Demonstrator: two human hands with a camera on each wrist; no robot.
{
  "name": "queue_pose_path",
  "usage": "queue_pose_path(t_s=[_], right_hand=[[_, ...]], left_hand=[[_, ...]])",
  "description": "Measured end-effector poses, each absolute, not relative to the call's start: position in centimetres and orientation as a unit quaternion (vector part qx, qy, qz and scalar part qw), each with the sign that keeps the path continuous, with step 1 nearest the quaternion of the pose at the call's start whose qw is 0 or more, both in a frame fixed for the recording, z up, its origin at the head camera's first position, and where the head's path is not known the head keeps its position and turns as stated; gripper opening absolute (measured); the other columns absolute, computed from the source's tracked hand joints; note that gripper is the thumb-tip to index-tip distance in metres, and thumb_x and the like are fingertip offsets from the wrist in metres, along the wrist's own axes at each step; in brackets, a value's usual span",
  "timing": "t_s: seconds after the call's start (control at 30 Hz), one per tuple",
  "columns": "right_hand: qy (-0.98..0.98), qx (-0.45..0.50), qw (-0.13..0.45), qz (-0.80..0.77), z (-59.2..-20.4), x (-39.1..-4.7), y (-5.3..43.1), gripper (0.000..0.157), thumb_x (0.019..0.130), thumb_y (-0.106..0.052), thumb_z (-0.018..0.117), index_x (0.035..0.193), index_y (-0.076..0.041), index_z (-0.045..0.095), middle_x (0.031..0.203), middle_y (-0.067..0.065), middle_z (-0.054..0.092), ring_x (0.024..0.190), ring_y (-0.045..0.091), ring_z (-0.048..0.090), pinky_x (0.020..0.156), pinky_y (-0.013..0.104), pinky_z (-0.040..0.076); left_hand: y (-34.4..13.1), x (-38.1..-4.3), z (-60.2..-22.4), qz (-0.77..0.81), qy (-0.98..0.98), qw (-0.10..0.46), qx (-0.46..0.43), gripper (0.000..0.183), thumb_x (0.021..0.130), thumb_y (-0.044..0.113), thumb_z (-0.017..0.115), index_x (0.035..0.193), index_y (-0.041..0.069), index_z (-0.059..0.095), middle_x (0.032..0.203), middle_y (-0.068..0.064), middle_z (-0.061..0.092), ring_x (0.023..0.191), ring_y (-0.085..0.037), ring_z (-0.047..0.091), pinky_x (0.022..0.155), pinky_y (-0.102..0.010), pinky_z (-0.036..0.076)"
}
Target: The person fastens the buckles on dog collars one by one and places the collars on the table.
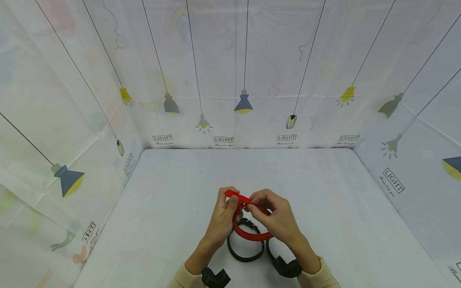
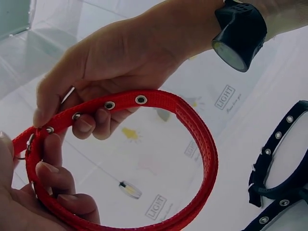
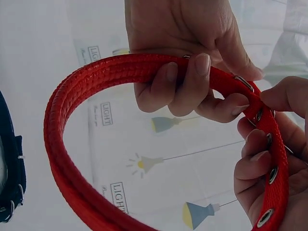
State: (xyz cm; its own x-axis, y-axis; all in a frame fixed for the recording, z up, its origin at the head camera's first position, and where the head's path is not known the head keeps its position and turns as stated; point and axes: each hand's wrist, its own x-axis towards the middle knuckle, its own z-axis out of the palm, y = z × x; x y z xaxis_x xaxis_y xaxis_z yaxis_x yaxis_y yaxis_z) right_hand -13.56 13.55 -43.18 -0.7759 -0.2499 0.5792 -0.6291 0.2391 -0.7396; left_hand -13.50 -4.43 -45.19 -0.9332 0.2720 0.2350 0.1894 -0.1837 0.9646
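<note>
Both hands hold a red collar [image 1: 252,237], formed into a loop above the table. In the left wrist view its strap carries a row of metal eyelets [image 2: 140,99]. My left hand [image 1: 219,222] curls its fingers round the buckle end; the metal buckle [image 3: 244,83] shows beside its fingertips in the right wrist view. My right hand [image 1: 279,218] pinches the eyelet strap close to the buckle, where the strap passes through it. The strap's free end [image 1: 234,195] sticks out past the left thumb. Fingers partly hide the buckle.
A black collar [image 1: 246,259] lies looped on the white table [image 1: 173,180], just below the red one. A second black collar [image 1: 268,250] is beside it, partly hidden by the right wrist's camera [image 1: 287,267]. Cloth walls with printed lamps [image 1: 243,102] enclose the table.
</note>
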Motion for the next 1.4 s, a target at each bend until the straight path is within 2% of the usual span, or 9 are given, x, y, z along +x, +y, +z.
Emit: queue_pose_path(t_s=[0.13, 0.37, 0.57, 0.7, 0.83, 0.93, 1.1, 1.27, 1.4], right_hand=[[-0.765, 0.287, 0.171, 0.551, -43.16, -13.51, 13.54, 0.021, 0.086, 0.003, 0.074, 0.095, -0.012, 0.064, 0.096, 0.008, 0.071, 0.07, 0.01, 0.066, 0.062, 0.024, 0.056], [-0.765, 0.289, 0.158, 0.554, -43.18, -13.41, 13.61, 0.017, 0.089, -0.001, 0.073, 0.092, -0.014, 0.063, 0.096, 0.005, 0.071, 0.072, 0.008, 0.066, 0.066, 0.023, 0.057], [-0.763, 0.291, 0.154, 0.556, -43.31, -13.4, 13.67, 0.018, 0.089, 0.0, 0.072, 0.091, -0.014, 0.061, 0.094, 0.004, 0.07, 0.072, 0.008, 0.065, 0.064, 0.023, 0.056], [-0.769, 0.283, 0.152, 0.553, -43.38, -13.41, 13.53, 0.019, 0.088, -0.002, 0.074, 0.089, -0.015, 0.06, 0.096, 0.003, 0.069, 0.073, 0.008, 0.065, 0.062, 0.023, 0.055], [-0.77, 0.271, 0.158, 0.555, -43.48, -13.41, 13.43, 0.017, 0.088, -0.004, 0.075, 0.091, -0.015, 0.062, 0.098, 0.004, 0.071, 0.073, 0.009, 0.067, 0.064, 0.023, 0.057], [-0.76, 0.271, 0.174, 0.564, -43.53, -13.43, 13.44, 0.018, 0.088, -0.002, 0.075, 0.098, -0.013, 0.066, 0.095, 0.004, 0.071, 0.072, 0.012, 0.069, 0.066, 0.023, 0.057], [-0.726, 0.292, 0.213, 0.585, -43.51, -13.54, 13.41, 0.024, 0.085, 0.007, 0.073, 0.104, -0.007, 0.068, 0.091, 0.007, 0.069, 0.07, 0.012, 0.065, 0.064, 0.021, 0.056], [-0.7, 0.311, 0.225, 0.602, -43.34, -13.57, 13.4, 0.027, 0.083, 0.014, 0.071, 0.103, -0.004, 0.068, 0.09, 0.008, 0.068, 0.07, 0.01, 0.06, 0.062, 0.02, 0.053], [-0.698, 0.309, 0.227, 0.605, -43.34, -13.61, 13.47, 0.027, 0.083, 0.015, 0.07, 0.103, -0.003, 0.067, 0.09, 0.007, 0.067, 0.069, 0.01, 0.059, 0.061, 0.02, 0.052]], left_hand=[[-4.45, -13.5, -45.28, 0.749, 0.638, 0.027, 0.178, 0.029, 0.108, 0.029, 0.041, 0.129, 0.01, 0.035, 0.084, -0.003, 0.061, 0.065, -0.012, 0.045, 0.059, -0.02, 0.039], [-4.52, -13.58, -45.47, 0.759, 0.631, 0.033, 0.16, 0.027, 0.108, 0.034, 0.04, 0.127, 0.016, 0.034, 0.086, -0.009, 0.057, 0.064, -0.012, 0.046, 0.06, -0.021, 0.041], [-4.49, -13.52, -45.4, 0.762, 0.63, 0.034, 0.145, 0.038, 0.107, 0.04, 0.035, 0.131, 0.011, 0.028, 0.084, -0.006, 0.054, 0.064, -0.012, 0.047, 0.059, -0.021, 0.042], [-4.47, -13.45, -45.28, 0.755, 0.638, 0.034, 0.147, 0.036, 0.108, 0.036, 0.036, 0.133, 0.011, 0.03, 0.085, -0.009, 0.055, 0.061, -0.012, 0.046, 0.058, -0.02, 0.041], [-4.6, -13.47, -45.07, 0.745, 0.648, 0.033, 0.155, 0.032, 0.108, 0.032, 0.041, 0.134, 0.015, 0.035, 0.09, -0.013, 0.059, 0.06, -0.011, 0.046, 0.057, -0.019, 0.041], [-4.77, -13.54, -44.95, 0.739, 0.654, 0.041, 0.16, 0.034, 0.105, 0.029, 0.052, 0.136, 0.018, 0.042, 0.096, -0.013, 0.063, 0.066, -0.011, 0.049, 0.06, -0.019, 0.043], [-4.89, -13.54, -45.07, 0.696, 0.696, 0.047, 0.169, 0.031, 0.096, 0.025, 0.07, 0.125, 0.019, 0.062, 0.1, -0.007, 0.067, 0.081, -0.011, 0.061, 0.071, -0.022, 0.052], [-4.71, -13.34, -45.16, 0.668, 0.725, 0.028, 0.166, 0.024, 0.095, 0.028, 0.07, 0.118, 0.023, 0.068, 0.101, -0.003, 0.07, 0.088, -0.013, 0.064, 0.078, -0.025, 0.054], [-4.6, -13.17, -45.11, 0.674, 0.718, 0.013, 0.173, 0.023, 0.097, 0.026, 0.067, 0.12, 0.021, 0.065, 0.107, -0.004, 0.07, 0.093, -0.02, 0.065, 0.081, -0.026, 0.054]])
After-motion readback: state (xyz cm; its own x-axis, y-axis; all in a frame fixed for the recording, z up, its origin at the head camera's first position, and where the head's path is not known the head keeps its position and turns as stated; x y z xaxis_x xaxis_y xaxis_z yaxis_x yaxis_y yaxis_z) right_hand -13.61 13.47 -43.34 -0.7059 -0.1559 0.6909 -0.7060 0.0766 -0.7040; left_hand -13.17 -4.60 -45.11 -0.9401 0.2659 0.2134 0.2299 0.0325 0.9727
